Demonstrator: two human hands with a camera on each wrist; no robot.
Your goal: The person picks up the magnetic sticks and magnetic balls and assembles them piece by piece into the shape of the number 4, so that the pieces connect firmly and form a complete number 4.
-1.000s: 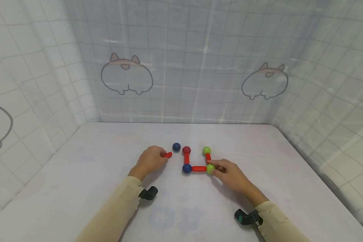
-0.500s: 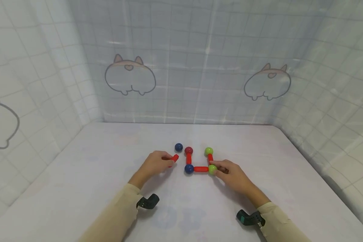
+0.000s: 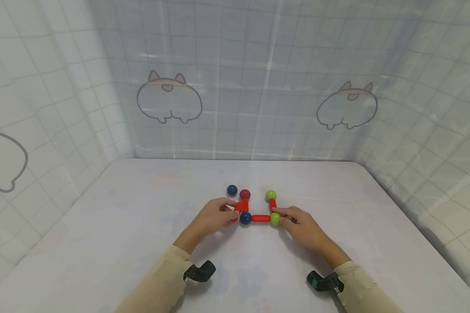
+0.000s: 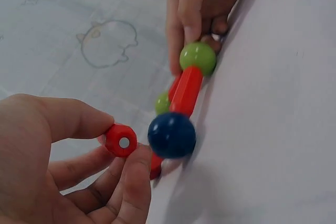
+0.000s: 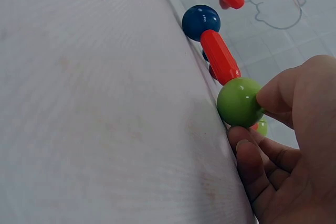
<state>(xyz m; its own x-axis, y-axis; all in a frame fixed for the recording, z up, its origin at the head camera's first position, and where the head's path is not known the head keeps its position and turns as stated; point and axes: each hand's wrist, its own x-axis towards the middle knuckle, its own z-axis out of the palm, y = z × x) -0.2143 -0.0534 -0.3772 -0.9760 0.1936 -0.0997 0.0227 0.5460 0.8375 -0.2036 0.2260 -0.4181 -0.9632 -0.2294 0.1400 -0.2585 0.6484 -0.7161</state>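
Note:
My left hand [image 3: 213, 219] pinches a loose red magnetic rod [image 4: 116, 140] between thumb and fingers; a metal dot shows on its end. The rod is tilted beside the near blue ball [image 3: 245, 218], apart from it in the left wrist view. From that ball a red rod [image 3: 260, 218] runs to the near green ball [image 5: 240, 102], which my right hand [image 3: 302, 228] grips with thumb and fingers. Further rods lead back to a red ball [image 3: 244, 194] on the left and another green ball [image 3: 271, 194] on the right, forming an open-backed U.
A loose blue ball [image 3: 232, 190] sits behind and left of the red ball on the pale tabletop [image 3: 141, 217]. Tile-patterned curtains [image 3: 235, 87] enclose the back and sides. Both wrists wear dark bands [image 3: 199, 271].
My left hand has moved right with the rod, up to the near blue ball, and the rod now stands more upright. My right hand has stayed on the green ball.

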